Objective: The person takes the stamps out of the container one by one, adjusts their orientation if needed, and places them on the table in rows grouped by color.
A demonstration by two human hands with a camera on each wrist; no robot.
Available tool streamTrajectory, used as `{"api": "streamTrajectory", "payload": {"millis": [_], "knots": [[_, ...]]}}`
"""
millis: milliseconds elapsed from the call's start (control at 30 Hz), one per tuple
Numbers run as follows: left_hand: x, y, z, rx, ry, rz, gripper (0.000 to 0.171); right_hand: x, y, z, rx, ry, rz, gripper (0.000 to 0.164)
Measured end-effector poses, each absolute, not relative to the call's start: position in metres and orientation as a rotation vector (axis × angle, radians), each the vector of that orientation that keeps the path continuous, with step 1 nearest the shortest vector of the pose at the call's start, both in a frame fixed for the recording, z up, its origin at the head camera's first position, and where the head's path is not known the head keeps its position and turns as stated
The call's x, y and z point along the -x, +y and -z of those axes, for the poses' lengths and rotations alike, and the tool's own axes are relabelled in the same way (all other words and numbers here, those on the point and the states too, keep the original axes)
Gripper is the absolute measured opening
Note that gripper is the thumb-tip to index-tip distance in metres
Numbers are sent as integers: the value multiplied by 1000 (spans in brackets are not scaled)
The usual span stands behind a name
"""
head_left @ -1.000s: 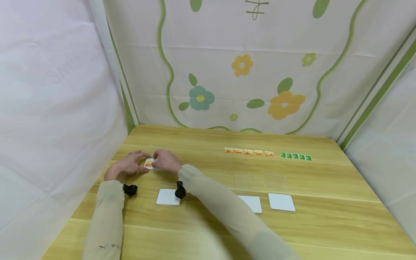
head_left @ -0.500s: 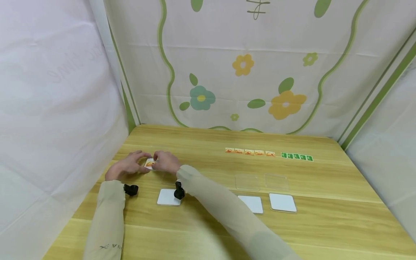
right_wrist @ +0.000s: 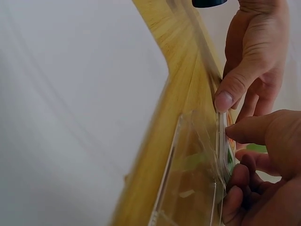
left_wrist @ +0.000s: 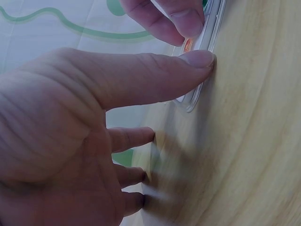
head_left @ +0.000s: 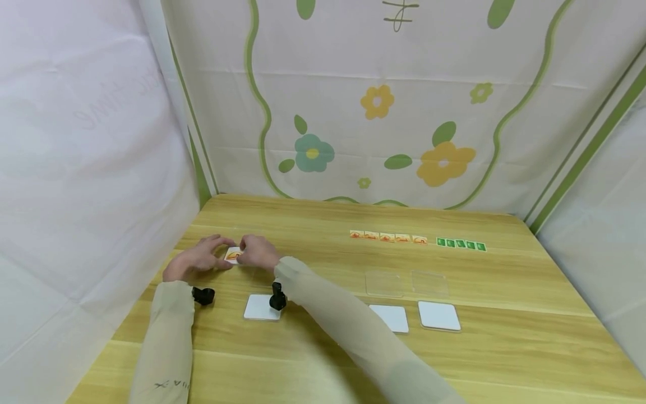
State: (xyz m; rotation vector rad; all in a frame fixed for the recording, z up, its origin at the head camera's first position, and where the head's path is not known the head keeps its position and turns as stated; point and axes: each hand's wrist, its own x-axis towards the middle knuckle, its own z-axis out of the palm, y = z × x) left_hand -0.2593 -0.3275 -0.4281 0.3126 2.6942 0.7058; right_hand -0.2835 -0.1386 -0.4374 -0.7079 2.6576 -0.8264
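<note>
At the table's left side lies a rounded white card [head_left: 227, 260] with a clear rim, bearing a small orange picture card [head_left: 232, 255]. My left hand [head_left: 199, 256] holds the white card's left end, thumb along the near edge and index finger across at the far edge. Its other fingertips touch the wood in the left wrist view. From the right, my right hand [head_left: 260, 252] reaches in with thumb and index finger at the orange picture card, the remaining fingers curled. A bit of green [right_wrist: 230, 161] shows on the card beside them, mostly hidden by the fingers.
Rows of small orange picture cards [head_left: 387, 237] and green cards [head_left: 461, 243] lie at the back right. Clear covers [head_left: 384, 284] are nearer. Three white cards are in front, one [head_left: 439, 315] farthest right; my right forearm [head_left: 348, 320] overlaps another. Cloth walls [head_left: 353, 185] enclose the table.
Both hands stay at the white card with hardly any movement; the head view has shifted very slightly.
</note>
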Motion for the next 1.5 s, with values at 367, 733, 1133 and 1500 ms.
{"api": "streamTrajectory", "payload": {"millis": [367,733,1133,1500], "knots": [[258,-326,430,-338,2709,-714,62,283,-137,440,639,2607,915,16],[258,-326,430,-331,2714,-709,61,284,-136,439,629,2602,927,20],[259,-328,430,-332,2707,-713,61,286,-135,437,646,2577,993,18],[258,-328,426,-321,2711,-712,61,289,-135,437,657,2592,1029,5]]}}
